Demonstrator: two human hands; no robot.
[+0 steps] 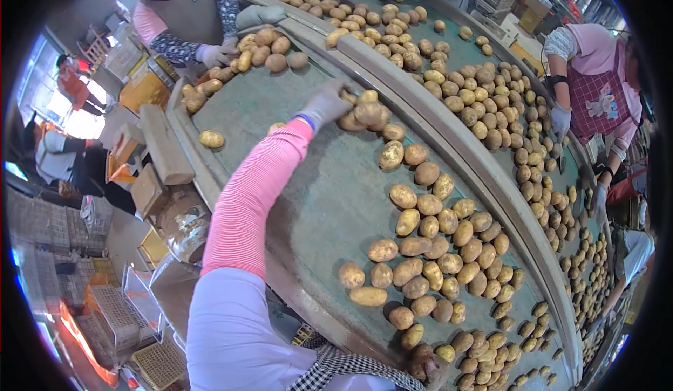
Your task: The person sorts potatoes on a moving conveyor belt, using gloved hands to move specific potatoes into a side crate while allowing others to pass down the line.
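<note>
My left hand [328,102], in a pale glove below a pink striped sleeve, reaches over the green sorting belt [326,191]. Its fingers are at a cluster of potatoes [370,111] beside the metal divider; whether they grip one is unclear. At the bottom edge, what looks like my right hand [427,364] in a dirty brown glove is beside a potato [445,352]; its fingers are hard to make out. Many loose potatoes [428,204] lie on the belt's right part. A single potato [212,139] lies near the left rail.
A gloved co-worker [215,54] handles potatoes at the belt's far end. Beyond the curved metal divider [452,144], another belt carries many potatoes [486,96], with co-workers alongside. A rail [310,296] edges my side. Plastic crates [157,364] stand at the lower left.
</note>
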